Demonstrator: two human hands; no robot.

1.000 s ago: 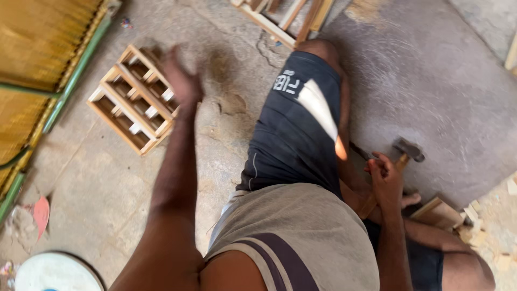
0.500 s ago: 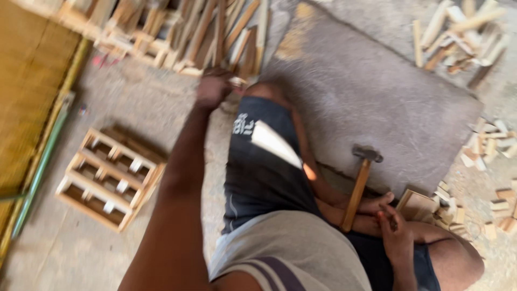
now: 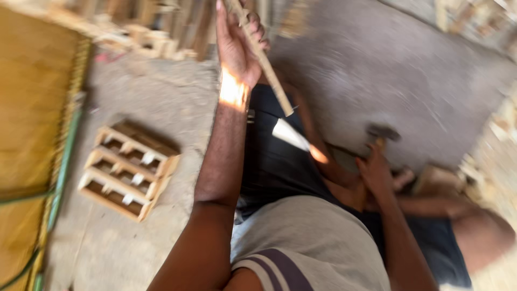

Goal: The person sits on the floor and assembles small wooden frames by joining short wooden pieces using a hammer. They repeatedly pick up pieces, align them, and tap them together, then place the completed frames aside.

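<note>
My left hand (image 3: 237, 46) is raised at the top centre, closed around a thin wooden slat (image 3: 264, 62) that slants down to the right. My right hand (image 3: 374, 172) rests low at the right, gripping the handle of a hammer (image 3: 383, 134) whose dark head points up over the grey board (image 3: 388, 75). My legs in dark shorts lie between the two hands. A small wooden block (image 3: 436, 178) sits just right of the right hand. The picture is blurred by motion.
A small slatted wooden crate (image 3: 129, 170) lies on the concrete floor at the left. More wooden slats and frames (image 3: 156, 24) are piled along the top. A yellow mat with a green edge (image 3: 32, 134) runs down the left side. Wood offcuts (image 3: 495, 140) lie at the right.
My left hand reached up to the wood pile and now holds a slat lifted from it. The hammer in my right hand has stayed near the board. The view has shifted.
</note>
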